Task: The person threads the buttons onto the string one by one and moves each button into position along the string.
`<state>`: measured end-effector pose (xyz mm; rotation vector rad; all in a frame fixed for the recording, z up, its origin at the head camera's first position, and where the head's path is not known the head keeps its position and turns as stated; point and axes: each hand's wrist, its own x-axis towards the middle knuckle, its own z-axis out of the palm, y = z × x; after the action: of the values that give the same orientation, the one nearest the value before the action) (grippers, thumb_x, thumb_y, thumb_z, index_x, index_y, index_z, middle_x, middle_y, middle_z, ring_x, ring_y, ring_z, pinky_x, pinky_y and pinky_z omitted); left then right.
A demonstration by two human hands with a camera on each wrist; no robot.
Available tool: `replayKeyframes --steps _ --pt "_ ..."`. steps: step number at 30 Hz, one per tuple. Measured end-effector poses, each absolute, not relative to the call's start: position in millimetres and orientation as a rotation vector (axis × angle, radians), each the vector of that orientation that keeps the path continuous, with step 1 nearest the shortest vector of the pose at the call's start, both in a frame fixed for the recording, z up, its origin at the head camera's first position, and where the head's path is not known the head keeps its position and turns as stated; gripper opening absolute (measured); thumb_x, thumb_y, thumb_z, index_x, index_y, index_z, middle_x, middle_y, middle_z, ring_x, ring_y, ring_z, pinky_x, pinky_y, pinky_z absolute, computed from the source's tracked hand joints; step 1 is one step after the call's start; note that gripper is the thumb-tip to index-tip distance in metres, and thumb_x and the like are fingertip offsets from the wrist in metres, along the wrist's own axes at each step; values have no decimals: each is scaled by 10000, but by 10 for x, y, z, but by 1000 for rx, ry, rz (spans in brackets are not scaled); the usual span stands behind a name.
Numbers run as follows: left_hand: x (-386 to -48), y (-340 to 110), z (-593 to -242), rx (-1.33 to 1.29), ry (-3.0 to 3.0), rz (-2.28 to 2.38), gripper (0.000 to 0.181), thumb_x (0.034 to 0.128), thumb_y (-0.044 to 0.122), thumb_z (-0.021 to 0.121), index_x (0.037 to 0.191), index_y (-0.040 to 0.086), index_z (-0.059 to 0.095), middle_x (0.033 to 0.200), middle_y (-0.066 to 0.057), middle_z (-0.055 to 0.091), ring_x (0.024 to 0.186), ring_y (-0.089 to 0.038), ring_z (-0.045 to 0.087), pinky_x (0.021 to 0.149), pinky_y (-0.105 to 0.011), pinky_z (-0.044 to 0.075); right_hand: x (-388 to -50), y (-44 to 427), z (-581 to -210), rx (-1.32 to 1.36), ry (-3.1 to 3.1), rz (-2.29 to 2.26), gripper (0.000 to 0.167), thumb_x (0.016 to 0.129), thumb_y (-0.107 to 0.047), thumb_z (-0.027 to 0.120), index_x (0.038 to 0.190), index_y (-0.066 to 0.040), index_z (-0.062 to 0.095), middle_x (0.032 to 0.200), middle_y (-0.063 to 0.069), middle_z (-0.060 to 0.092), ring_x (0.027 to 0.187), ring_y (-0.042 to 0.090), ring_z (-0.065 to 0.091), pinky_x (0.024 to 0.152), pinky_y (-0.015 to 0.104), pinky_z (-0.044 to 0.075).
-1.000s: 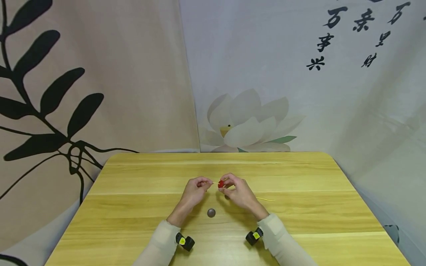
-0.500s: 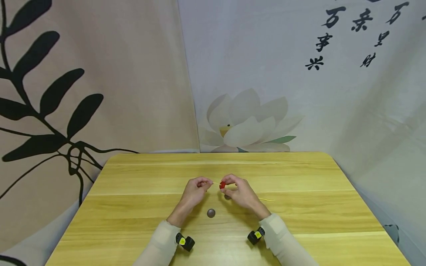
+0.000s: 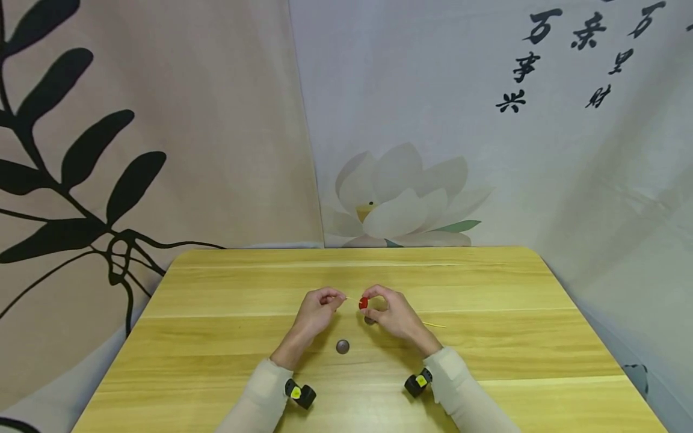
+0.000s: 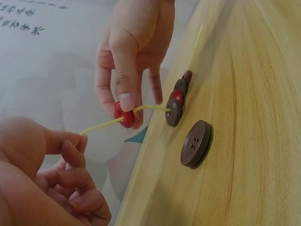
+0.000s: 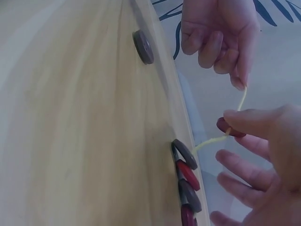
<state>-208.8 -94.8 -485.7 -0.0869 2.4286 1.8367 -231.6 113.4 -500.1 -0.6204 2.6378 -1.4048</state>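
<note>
A red button (image 4: 124, 115) is pinched between the thumb and fingers of my right hand (image 3: 397, 314), threaded on a yellow string (image 4: 102, 126). My left hand (image 3: 318, 308) pinches the string's end, a short way left of the button. From the red button the string runs to a row of threaded buttons on the tabletop, alternating brown (image 4: 173, 113) and red (image 4: 177, 97). In the right wrist view these lie tilted against one another, the front brown one (image 5: 184, 153) nearest my right hand. A loose brown button (image 3: 343, 346) with several holes lies nearer me, touched by neither hand.
The wooden table (image 3: 216, 361) reaches out on both sides of my hands. The string's far tail (image 3: 434, 325) lies on it beyond my right wrist. Printed cloth (image 3: 216, 120) hangs behind the table's back edge.
My right hand has shifted slightly right and toward me with the red button, widening its gap from my left hand. The left hand stays nearly still, holding the string.
</note>
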Motion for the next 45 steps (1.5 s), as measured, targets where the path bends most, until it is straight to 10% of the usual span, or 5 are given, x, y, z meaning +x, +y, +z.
replayKeyframes --steps 35,45 --pt "-2097 -963 -4827 -115 2420 1850 220 979 183 620 1056 -5 706 757 10 495 652 -129 417 519 -210 318 -2330 1219 -5048 -528 2644 -1302 217 852 -110 771 1028 -187 669 1364 189 575 1402 436 362 1135 616 237" --pt "-2095 -963 -4836 -113 2423 1853 225 981 193 623 1056 -1 709 755 10 505 651 -128 429 519 -211 325 -2332 1234 -5114 -669 2670 -1210 217 845 -124 782 1030 -149 671 1083 15 634 1118 289 581 985 526 448"
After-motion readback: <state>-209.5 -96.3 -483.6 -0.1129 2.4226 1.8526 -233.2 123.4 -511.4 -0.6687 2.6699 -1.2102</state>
